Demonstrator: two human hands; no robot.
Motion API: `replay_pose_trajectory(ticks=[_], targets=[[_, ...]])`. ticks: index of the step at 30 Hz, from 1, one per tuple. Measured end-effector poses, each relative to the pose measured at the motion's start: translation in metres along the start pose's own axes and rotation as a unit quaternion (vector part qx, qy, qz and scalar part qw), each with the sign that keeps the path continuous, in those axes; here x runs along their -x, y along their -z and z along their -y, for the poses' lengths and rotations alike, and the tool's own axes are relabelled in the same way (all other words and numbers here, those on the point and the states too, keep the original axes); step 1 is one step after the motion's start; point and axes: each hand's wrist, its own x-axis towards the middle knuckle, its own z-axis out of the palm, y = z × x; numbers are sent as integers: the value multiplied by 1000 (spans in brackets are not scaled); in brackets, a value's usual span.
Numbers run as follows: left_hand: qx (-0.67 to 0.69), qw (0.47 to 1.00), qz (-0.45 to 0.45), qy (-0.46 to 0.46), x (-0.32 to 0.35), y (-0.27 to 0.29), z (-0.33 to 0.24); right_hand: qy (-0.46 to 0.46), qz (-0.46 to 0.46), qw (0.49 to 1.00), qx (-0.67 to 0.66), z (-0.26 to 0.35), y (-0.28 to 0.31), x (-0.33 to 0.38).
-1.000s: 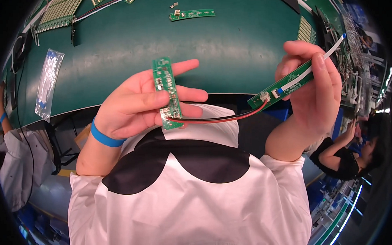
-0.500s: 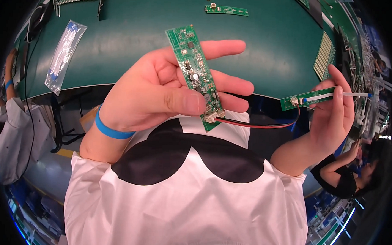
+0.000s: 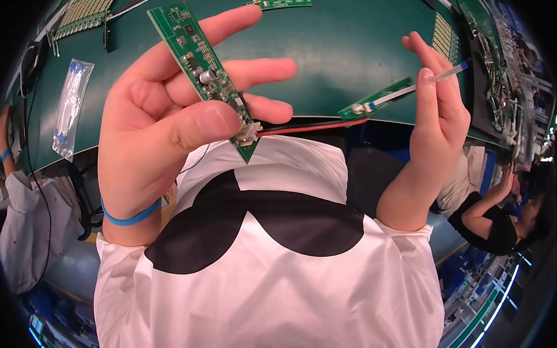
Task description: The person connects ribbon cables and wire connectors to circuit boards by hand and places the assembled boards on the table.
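A long green circuit board (image 3: pixel 192 60) rests tilted across my left hand (image 3: pixel 139 127), pinned by the thumb against the fingers, whose tips stick out beyond it. From a white connector (image 3: pixel 247 133) at its near end, a red and black wire pair (image 3: pixel 313 126) runs right to a smaller, narrow green board (image 3: pixel 395 88). My right hand (image 3: pixel 443 110) pinches that smaller board and a white ribbon cable (image 3: pixel 404 91) with blue ends. One ribbon end meets the small board near its wire connector; the other sticks out past my fingers. Both boards are held up off the table.
The green table (image 3: pixel 329 43) carries a clear plastic bag (image 3: pixel 74 110) of white, blue-ended cables at left. A narrow board (image 3: pixel 291 2) lies at the back. Board panels stand at back left (image 3: pixel 83 18) and right (image 3: pixel 445 36). People sit at left (image 3: pixel 28 213) and right (image 3: pixel 486 225).
Both hands have moved left and farther up the picture, carrying the two boards. The small board and its ribbon cable now slant upward to the right. The holds look unchanged.
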Motion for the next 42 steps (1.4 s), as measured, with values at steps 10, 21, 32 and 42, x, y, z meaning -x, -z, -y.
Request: replay_pose_trajectory(ticks=[10, 21, 32, 42], targets=[[-30, 998, -31, -35, -6, -9, 5, -15, 28, 993, -114, 8, -13, 4], [-25, 999, -42, -10, -6, -17, 0, -73, 168, 953, -242, 18, -14, -2], [72, 995, -69, 25, -1, -15, 1, -12, 158, 978, -137, 40, -16, -3], [122, 991, -39, 39, -8, -16, 6, -38, 184, 974, -125, 56, -14, -8]])
